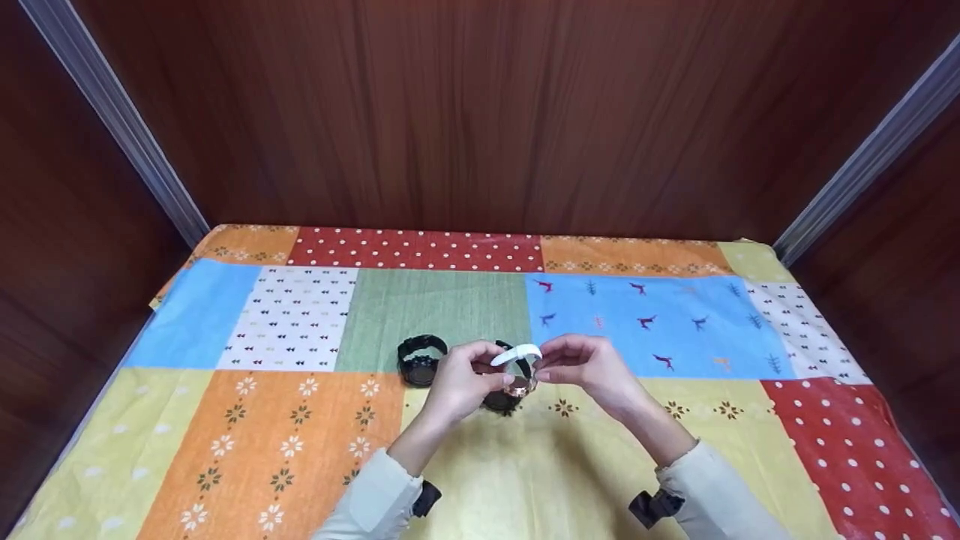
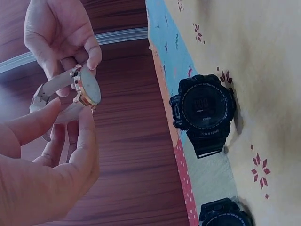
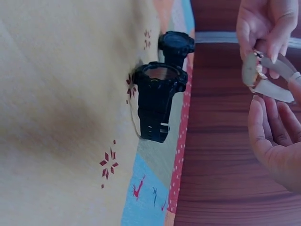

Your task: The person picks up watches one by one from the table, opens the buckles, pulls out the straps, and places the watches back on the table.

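Small lettering that looks like SPORT WATCH runs along the lower case of one black watch (image 2: pixel 207 108) in the left-wrist view; its grey display shows digits too faint to read surely. The dial of the white watch (image 1: pixel 523 351) is too blurred for any marking to be read.

The white watch is in the air between the two hands, near the middle of the patchwork cloth (image 1: pixel 465 484) and partly in front of that black watch in the head view. Its strap bends round in an upright loop, arching above the gold-rimmed case (image 2: pixel 89 86); the strap's end points toward the left hand (image 1: pixel 463 379), and the dial faces down toward the cloth. Whether the strap is buckled, I cannot tell.

The left hand pinches the white watch between thumb and fingers, at the strap and beside the case. The right hand (image 1: pixel 596 369) grasps the other side of it between thumb and fingertips.

Three watches are in view, one white and two black. The second black watch (image 1: pixel 420 367) rests on the cloth just beside the left hand, its band also looped. Two light sleeves (image 1: pixel 382 491) show, each with one black wrist device (image 1: pixel 655 508) by its cuff
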`<action>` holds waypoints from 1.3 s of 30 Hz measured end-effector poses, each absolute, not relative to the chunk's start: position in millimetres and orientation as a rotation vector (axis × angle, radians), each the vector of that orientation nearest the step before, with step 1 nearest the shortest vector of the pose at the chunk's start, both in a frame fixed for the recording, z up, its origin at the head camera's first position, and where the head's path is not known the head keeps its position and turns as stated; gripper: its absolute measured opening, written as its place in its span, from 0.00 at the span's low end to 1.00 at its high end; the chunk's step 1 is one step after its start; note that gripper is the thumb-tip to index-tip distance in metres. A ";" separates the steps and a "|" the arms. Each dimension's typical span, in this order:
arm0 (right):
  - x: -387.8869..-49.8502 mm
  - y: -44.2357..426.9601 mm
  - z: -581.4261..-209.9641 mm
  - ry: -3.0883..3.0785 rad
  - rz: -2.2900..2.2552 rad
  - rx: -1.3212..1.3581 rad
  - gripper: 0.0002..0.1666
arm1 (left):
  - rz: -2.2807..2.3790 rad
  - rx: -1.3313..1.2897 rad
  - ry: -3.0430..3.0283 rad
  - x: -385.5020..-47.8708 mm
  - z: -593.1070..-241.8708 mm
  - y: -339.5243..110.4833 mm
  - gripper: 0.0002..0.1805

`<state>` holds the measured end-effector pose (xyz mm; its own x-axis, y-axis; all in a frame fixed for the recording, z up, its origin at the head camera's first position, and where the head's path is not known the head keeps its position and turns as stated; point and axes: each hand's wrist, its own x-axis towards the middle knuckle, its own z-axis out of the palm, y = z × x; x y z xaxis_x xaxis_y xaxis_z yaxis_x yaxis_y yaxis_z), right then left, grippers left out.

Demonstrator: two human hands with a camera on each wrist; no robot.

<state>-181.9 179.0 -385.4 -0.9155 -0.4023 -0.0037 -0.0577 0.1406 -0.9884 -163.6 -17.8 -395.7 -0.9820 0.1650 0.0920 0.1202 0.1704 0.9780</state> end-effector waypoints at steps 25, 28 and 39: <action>-176.5 172.2 -386.9 2.219 -1.771 -0.570 0.17 | 1.880 0.484 2.473 -157.3 -389.6 -11.0 0.12; -176.2 171.8 -387.4 2.224 -1.768 -0.561 0.17 | 1.889 0.474 2.464 -156.5 -389.5 -11.0 0.10; -175.6 171.2 -386.6 2.246 -1.755 -0.555 0.16 | 1.938 0.473 2.410 -156.6 -390.0 -11.5 0.07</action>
<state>-175.6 171.2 -386.6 -0.8999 -0.4337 0.0456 -0.1492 0.2079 -0.9667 -156.6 -11.5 -390.0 -0.9542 0.2411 0.1773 0.2249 0.1870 0.9563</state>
